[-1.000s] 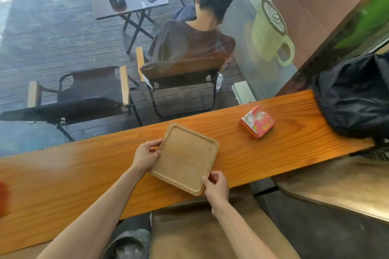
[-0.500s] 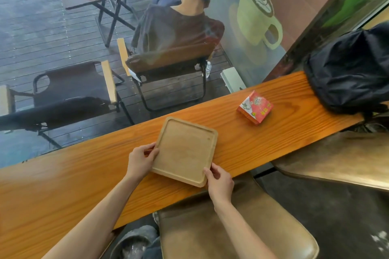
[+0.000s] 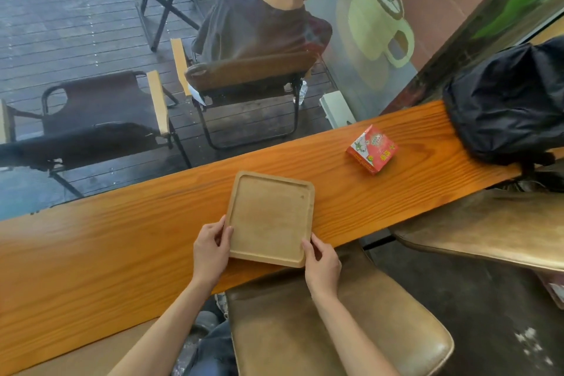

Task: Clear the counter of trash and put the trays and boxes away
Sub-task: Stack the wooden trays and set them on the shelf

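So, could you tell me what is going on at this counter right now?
A person is holding a wooden tray by its near corners, the left hand gripping the left edge and the right hand the right corner. The tray is empty and lies on the wooden counter. A red carton sits untouched further along, near a black bag at the counter's end.

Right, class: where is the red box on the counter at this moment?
In the head view, the red box lies on the wooden counter, right of the wooden tray and just left of the black bag.
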